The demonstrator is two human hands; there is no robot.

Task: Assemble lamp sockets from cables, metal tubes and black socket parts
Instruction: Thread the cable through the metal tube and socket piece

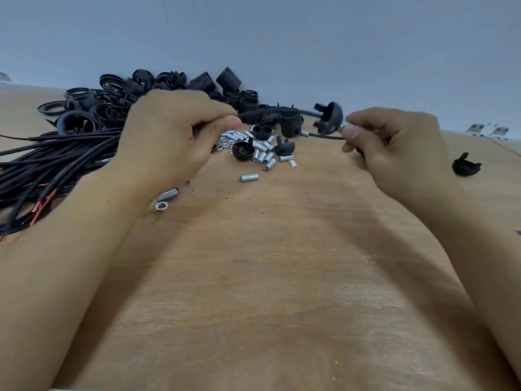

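A: Where is the piece being put together?

B: Held up above the worktop (282, 263), between the two hands. A black cable (267, 110) runs from the left hand (169, 136) across to a black domed socket cap (331, 117), which sits on the cable just beside the right hand (394, 148).

A: And how do the hands hold it?

B: The left hand pinches the cable between thumb and curled fingers. The right hand pinches something small and pale at its fingertips, next to the cap; it is blurred, so I cannot tell what it is.

A: What lies around it?

B: Right beneath the cable, a scatter of short metal tubes (263, 153) with a few black socket parts among them, one a ribbed socket body (290, 124) standing upright. One tube (249, 177) lies apart, nearer the person, and another tube (167, 194) lies by the left wrist with a metal nut (162, 206) just beside it.

A: Further out?

B: Behind the left hand, a heap of black rings and socket parts (118, 100) against the wall. At the left, a bundle of black cables (50, 162) with red wire ends showing, partly hidden by the left forearm. Well to the right, a lone black cap (466, 165), and some small metal brackets (487, 130) at the far right edge.

A: The surface and room?

B: A light brown plywood worktop with visible grain, set against a plain pale grey-blue wall (282, 38).
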